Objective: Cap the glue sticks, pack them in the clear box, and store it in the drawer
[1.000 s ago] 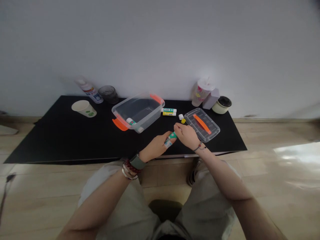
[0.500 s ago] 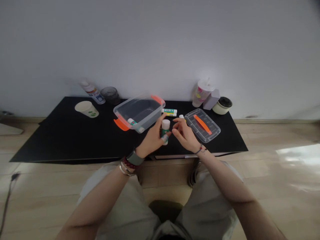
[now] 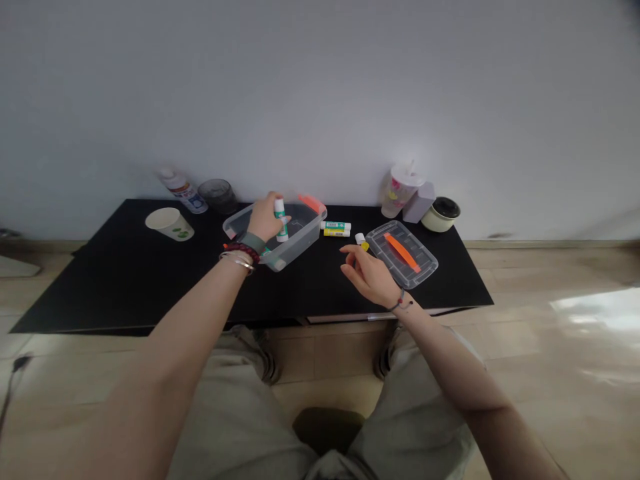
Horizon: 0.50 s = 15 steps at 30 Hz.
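My left hand [image 3: 266, 219] is closed around a white and green glue stick [image 3: 281, 219], held upright over the clear plastic box [image 3: 299, 248] with orange latches. Through the box's front wall another glue stick shows, partly hidden by my wrist. My right hand [image 3: 369, 275] hovers above the table's front part, empty, fingers apart and slightly curled. Just beyond its fingertips lies a yellow glue stick [image 3: 362, 241] with a white cap. A green glue stick [image 3: 336, 226] and a yellow one [image 3: 337, 233] lie side by side right of the box.
Right of my right hand lies the clear lid [image 3: 425, 265] with an orange handle. A paper cup [image 3: 170, 223], spray can [image 3: 183, 189] and dark glass [image 3: 218, 196] stand at left. A straw tumbler [image 3: 400, 191], pale box [image 3: 419, 203] and lidded pot [image 3: 441, 215] stand at right.
My left hand has carried the glue stick leftward and away from me, from the table's middle to over the box. My right hand has stayed nearly in place, its fingers slightly more extended.
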{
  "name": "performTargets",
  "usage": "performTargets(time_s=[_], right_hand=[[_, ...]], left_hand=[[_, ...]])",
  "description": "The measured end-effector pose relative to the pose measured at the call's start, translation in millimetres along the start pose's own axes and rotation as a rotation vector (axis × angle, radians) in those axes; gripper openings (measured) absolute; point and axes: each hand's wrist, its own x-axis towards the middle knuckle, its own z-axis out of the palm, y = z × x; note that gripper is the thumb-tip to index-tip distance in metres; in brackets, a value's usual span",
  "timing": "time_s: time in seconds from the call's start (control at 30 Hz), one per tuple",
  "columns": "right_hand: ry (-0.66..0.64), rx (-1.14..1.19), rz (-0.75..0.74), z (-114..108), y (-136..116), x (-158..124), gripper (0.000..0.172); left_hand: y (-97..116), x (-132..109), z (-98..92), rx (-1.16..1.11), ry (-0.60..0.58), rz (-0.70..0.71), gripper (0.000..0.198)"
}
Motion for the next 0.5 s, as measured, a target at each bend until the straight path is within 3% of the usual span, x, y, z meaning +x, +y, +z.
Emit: performTargets(time_s=[0.23, 0.5], right_hand=[[-0.031, -0.052, 0.002, -2.4, -0.2, -0.4, 0.031], [-0.026, -0.075, 0.001, -4.5, 0.4, -1.4, 0.03]], left_hand=[[-11.1, -1.0, 21.3, 0.221, -0.282, -0.102, 0.053], [-20.1, 7.8, 30.6, 0.357, -0.347, -0.2, 0.072]])
